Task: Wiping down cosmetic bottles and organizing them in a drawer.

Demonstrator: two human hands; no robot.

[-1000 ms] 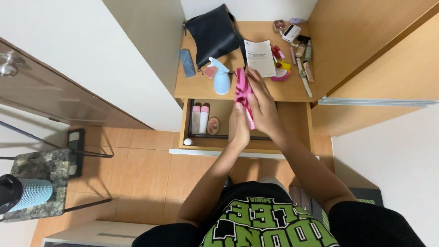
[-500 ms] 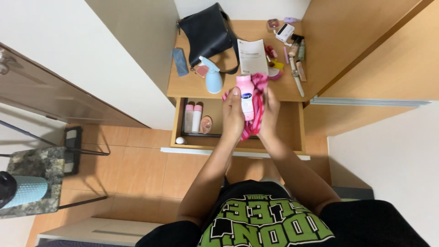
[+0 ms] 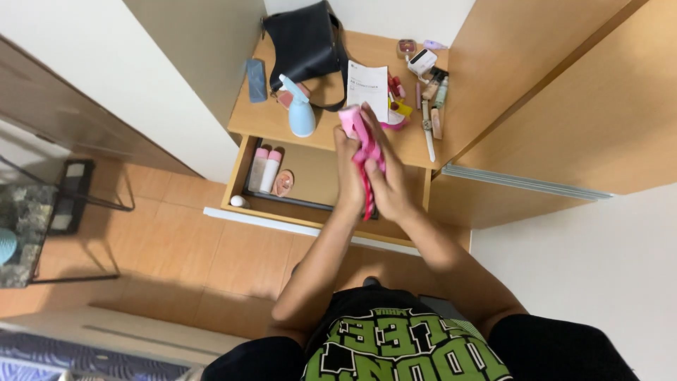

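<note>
Both hands are up over the open drawer (image 3: 310,185), pressed together around a pink bottle (image 3: 350,118) wrapped in a pink cloth (image 3: 368,156). My left hand (image 3: 350,169) is closed around the near side of the bundle; my right hand (image 3: 386,176) is closed over the far side, fingers (image 3: 372,123) reaching up along the cloth toward the bottle's top. Only the upper end of the bottle shows above my fingers; the rest is hidden between the palms. A tail of cloth hangs down below the hands.

Handling, judged: small plastic bottle, light, stiff enough to squeeze without harm, smooth and probably slippery bare. The cloth is soft, limp, and gives the grip. Best hold looks to be around the body through the cloth, not the cap end.

Pose: both forearms run up from my torso and converge, wrists close, elbows apart. The bundle sits above the front edge of the wooden desk (image 3: 261,113), just beside a pale blue spray bottle (image 3: 301,113) and a white leaflet (image 3: 368,85). A black bag (image 3: 305,46) lies further back.
</note>
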